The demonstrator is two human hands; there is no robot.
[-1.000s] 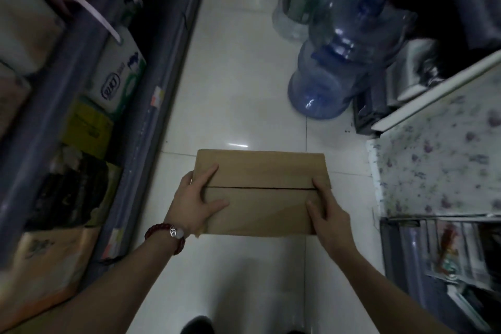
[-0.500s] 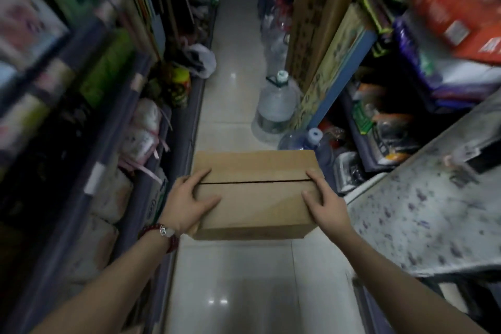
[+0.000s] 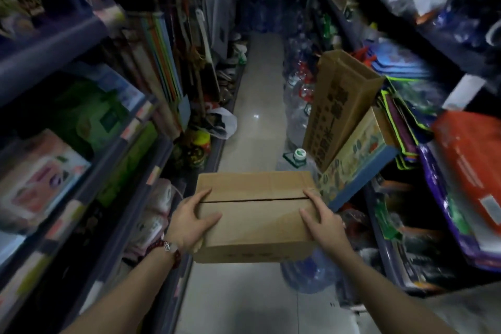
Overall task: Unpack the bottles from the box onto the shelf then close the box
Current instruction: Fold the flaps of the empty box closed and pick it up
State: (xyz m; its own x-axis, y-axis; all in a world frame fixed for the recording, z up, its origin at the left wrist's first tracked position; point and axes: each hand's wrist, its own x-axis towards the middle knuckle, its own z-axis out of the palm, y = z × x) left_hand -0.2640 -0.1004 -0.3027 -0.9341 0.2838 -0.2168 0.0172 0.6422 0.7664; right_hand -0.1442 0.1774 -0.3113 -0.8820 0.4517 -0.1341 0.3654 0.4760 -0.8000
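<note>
A plain brown cardboard box (image 3: 254, 222) hangs in mid-air in front of me over the aisle floor, its two top flaps folded shut with a seam across the middle. My left hand (image 3: 191, 221) grips its left end, thumb on top. My right hand (image 3: 324, 221) grips its right end the same way. No bottles from the box are visible; its contents are hidden. Stocked shelves (image 3: 127, 138) run along the left of the aisle.
The narrow tiled aisle (image 3: 254, 106) runs ahead between crowded shelves. Big blue water jugs (image 3: 306, 276) and a green-capped bottle (image 3: 298, 156) stand on the floor at right. A tall cardboard carton (image 3: 336, 106) leans out from the right shelves (image 3: 406, 225). A white bag (image 3: 225, 123) lies at left.
The box has come up from the floor with both hands on it. My view has tilted up from the floor tiles to the length of the aisle.
</note>
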